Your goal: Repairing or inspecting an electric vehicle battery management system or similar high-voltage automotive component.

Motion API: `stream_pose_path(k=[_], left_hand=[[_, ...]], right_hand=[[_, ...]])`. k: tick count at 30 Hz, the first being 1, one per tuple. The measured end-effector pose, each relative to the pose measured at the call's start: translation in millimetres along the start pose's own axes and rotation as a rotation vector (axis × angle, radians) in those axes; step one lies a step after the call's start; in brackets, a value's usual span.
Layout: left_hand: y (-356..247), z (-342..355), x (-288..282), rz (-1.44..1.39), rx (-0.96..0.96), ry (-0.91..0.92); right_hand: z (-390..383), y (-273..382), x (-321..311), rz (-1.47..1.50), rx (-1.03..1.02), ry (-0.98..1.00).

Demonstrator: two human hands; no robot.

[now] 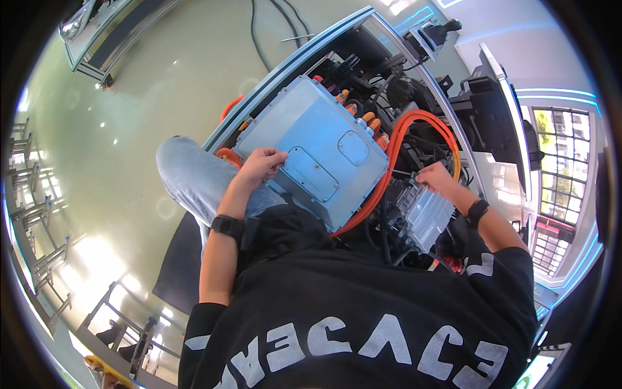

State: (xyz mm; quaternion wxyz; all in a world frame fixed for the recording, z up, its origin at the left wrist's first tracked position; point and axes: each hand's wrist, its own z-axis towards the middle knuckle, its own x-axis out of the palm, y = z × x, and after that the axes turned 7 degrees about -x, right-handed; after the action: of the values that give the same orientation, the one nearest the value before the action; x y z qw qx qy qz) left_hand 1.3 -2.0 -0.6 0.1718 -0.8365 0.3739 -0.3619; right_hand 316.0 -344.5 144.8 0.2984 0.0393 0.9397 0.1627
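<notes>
A light grey metal box (304,123) with two bolted cover plates lies in an aluminium frame, orange connectors along its upper right side. My left hand (264,166) is closed in a pinch over the box's left part, beside the larger plate; what it holds, if anything, is too small to make out. My right hand (434,178) is closed on a thin tool (403,172), whose shaft points at the box's right edge. Orange cables (379,194) loop along that side. A silver finned housing (418,220) sits below my right hand.
The aluminium frame (440,90) surrounds the components, with black hoses inside. A wheeled bench (100,55) stands at the upper left; black cables (256,32) lie on the floor. Black equipment (486,113) stands at the right. My bent left leg (188,172) is beside the frame.
</notes>
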Motion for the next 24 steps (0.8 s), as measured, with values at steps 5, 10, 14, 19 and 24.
stream_pose_path(k=[5,10,14,19,24], left_hand=[[-3,4,3,0.021,-0.011,-0.009],[0,6,2,0.039,-0.023,0.022],[-1,0,3,0.026,-0.012,0.014],[2,0,0,0.028,0.011,0.000],[0,0,0,-0.006,0.018,0.012]], right_hand=[[12,30,-19,0.335,0.169,-0.010],[-3,43,-6,-0.413,-0.344,-0.023],[-19,33,2,-1.176,-0.922,-0.001],[-15,23,16,-1.265,-0.890,-0.008],[-5,31,16,-0.634,-0.574,-0.372]])
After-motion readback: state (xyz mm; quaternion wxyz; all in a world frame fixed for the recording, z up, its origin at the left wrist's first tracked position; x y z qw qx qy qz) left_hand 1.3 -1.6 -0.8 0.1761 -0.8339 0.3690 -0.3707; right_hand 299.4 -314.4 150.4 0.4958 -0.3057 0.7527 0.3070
